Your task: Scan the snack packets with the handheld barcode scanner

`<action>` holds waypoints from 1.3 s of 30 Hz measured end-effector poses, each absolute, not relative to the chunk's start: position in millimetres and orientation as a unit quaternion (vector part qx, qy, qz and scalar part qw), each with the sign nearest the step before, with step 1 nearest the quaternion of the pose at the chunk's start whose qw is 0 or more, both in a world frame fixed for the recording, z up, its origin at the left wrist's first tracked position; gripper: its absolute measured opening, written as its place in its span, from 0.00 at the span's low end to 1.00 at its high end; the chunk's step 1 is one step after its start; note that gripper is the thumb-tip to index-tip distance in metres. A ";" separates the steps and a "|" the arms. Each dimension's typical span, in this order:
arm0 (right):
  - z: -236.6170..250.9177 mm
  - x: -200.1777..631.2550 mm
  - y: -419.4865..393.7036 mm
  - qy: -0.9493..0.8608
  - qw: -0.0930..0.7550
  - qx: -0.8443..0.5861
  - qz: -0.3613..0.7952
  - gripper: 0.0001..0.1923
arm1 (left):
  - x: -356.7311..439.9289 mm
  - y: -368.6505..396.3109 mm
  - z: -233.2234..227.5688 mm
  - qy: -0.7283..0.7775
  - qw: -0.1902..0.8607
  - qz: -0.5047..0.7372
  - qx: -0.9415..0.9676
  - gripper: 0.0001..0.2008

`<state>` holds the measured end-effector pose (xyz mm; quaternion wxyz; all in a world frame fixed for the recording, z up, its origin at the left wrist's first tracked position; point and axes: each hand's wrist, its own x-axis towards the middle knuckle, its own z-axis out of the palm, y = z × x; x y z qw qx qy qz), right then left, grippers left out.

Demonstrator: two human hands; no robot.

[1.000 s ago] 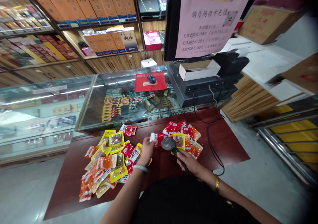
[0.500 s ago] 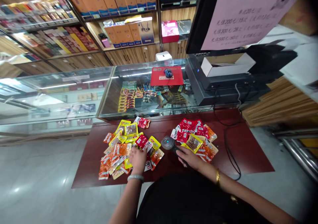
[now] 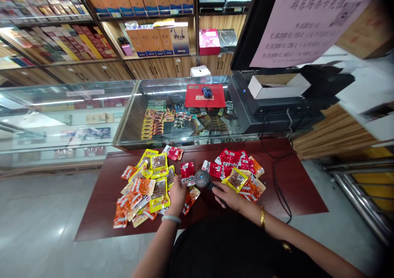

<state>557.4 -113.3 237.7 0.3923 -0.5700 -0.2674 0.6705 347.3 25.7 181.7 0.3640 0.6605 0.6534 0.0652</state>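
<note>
My right hand (image 3: 227,196) is wrapped round the handle of a dark barcode scanner (image 3: 202,178), whose round head points left. Just left of that head, my left hand (image 3: 178,195) pinches the lower edge of a red and white snack packet (image 3: 187,171). Around and left of my left hand lies a loose pile of yellow snack packets (image 3: 159,195) and orange snack packets (image 3: 133,198). Beyond my right hand is a second pile, with red packets (image 3: 232,157), orange ones and a yellow packet (image 3: 235,180) on top.
Both piles lie on a dark red tabletop (image 3: 215,212). Behind it stands a glass display counter (image 3: 172,136) with a red mouse pad (image 3: 192,99) and a mouse (image 3: 207,92). A monitor (image 3: 246,31) rises at right, and a black cable (image 3: 275,187) trails across the table.
My left hand has moved slightly right, and the red packet now stands beside the scanner head. A yellow packet shows where the hand was. The camera view has shifted a little.
</note>
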 end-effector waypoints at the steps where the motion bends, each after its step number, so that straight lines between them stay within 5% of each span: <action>1: 239.5 561.4 -115.3 -0.261 0.401 -0.571 0.667 0.41 | 354.2 22.6 179.0 0.640 0.402 0.095 0.648 0.14; 13: 260.3 591.3 -140.6 -0.208 0.468 -0.583 0.630 0.37 | 428.4 -0.4 160.0 0.529 0.498 0.140 0.672 0.09; 26: 241.6 606.7 -155.6 -0.133 0.520 -0.600 0.593 0.32 | 487.0 -9.3 167.5 0.410 0.563 0.090 0.712 0.16; 31: 234.1 601.3 -141.1 -0.124 0.504 -0.582 0.626 0.36 | 460.9 38.9 173.8 0.481 0.380 0.081 0.786 0.16; 35: 238.4 593.8 -118.8 -0.163 0.474 -0.583 0.639 0.36 | 414.9 92.2 169.9 0.541 0.192 0.081 0.815 0.26; 39: 242.9 585.1 -93.7 -0.179 0.443 -0.586 0.655 0.39 | 388.1 136.8 159.8 0.548 0.117 0.037 0.828 0.35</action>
